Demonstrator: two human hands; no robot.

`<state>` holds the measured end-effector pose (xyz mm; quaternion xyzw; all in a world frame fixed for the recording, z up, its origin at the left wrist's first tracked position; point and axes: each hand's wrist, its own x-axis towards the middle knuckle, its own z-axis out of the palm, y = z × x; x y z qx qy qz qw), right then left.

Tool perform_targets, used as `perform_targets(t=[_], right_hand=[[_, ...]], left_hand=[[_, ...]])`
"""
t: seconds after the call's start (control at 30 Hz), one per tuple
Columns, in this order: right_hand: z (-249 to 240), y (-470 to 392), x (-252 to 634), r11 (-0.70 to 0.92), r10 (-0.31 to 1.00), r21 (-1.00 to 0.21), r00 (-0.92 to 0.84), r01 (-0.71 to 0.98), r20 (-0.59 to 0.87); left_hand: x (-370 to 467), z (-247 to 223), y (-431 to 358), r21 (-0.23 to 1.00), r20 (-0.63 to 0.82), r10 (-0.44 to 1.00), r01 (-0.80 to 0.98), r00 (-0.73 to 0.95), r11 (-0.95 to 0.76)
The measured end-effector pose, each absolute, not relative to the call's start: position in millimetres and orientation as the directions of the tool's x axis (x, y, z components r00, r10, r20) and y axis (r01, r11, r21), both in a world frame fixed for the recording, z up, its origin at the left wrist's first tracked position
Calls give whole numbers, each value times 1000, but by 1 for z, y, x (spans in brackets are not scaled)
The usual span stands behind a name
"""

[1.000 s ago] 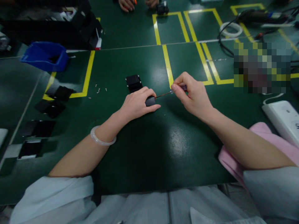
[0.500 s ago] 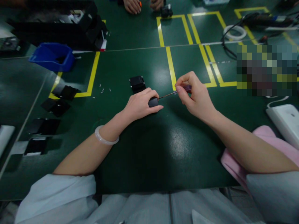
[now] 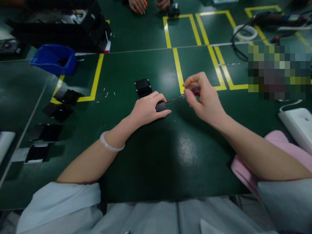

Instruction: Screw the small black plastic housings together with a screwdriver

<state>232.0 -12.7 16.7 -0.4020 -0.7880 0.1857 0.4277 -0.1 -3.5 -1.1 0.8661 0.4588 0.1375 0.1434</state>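
Green tabletop (image 3: 143, 156) | yellow tape (image 3: 178, 70) | blue bin (image 3: 70, 65) | left hand (image 3: 146, 109) gripping black block (image 3: 160, 106) | right hand (image 3: 204, 94) gripping screwdriver (image 3: 182, 95)

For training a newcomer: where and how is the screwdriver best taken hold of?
Grip the screwdriver by its thick handle, likely best from the right, as the right hand does: the thin shaft points left, at the black block in the left hand.

Dark block (image 3: 160, 106) — purple-handled screwdriver (image 3: 181, 96) slanting to its end.

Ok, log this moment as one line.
left grip: on dark part; right grip: holds screwdriver, pointed at part's end; nearby: black block, small screws
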Motion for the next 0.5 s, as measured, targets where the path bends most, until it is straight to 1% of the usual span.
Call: perform_targets(t=[0.23, 0.4, 0.5], right_hand=[[19, -13, 233, 556, 823, -615, -267, 559, 501], [18, -12, 233, 568, 818, -627, -280, 533, 503], [18, -12, 233, 555, 825, -624, -267, 549, 498]], left_hand=[[0, -3, -3, 387, 122, 829, 743, 546, -546], [0, -2, -4, 396, 117, 830, 741, 546, -543], [0, 0, -4, 396, 109, 832, 744, 544, -538]])
